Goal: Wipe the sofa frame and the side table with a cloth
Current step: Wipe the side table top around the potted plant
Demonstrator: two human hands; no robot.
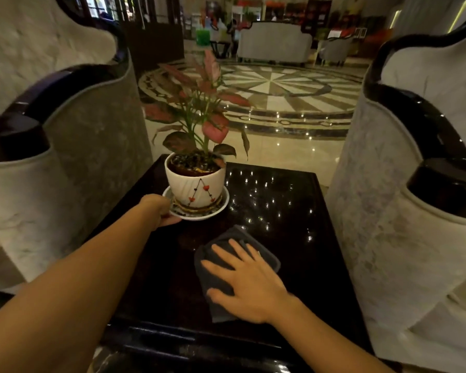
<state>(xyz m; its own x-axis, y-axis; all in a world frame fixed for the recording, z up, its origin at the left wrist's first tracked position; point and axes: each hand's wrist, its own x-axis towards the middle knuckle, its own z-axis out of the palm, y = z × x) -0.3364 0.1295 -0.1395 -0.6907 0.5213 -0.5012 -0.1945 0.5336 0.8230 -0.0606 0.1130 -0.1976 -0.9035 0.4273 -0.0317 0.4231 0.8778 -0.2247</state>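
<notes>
While a dark grey cloth (228,267) lies folded on the near middle of the dark glossy worktop (285,200), the person's right hand (249,284) rests flat on top of it, fingers spread and pointing away from the body and slightly left. That grip pinches nothing; the open palm simply presses the cloth down. The cloth's long axis runs from near to far, tilted a little to the right at its far end.

Beyond the cloth and to its left stands a white plant pot (197,187) with small red hearts painted on it, holding a plant (199,111) with pink and green leaves. The pot sits in a white saucer (221,208). The left hand (160,211) reaches forward and has closed its fingers on the saucer's near left rim, thumb side hidden behind the wrist.

So the pot lies ahead and left of the cloth, close but not touching it, and the shiny bare stretch of worktop lies ahead and right. Judging from this, the wiping hand has free surface to its right and front, while the patch under the saucer can only be reached if the left hand shifts or lifts the pot.

Pale padded sofa arms with dark polished wooden frames stand on both sides, the left sofa frame (19,130) and the right sofa frame (425,122), each well apart from the cloth. A patterned marble floor (275,90) stretches out behind.
</notes>
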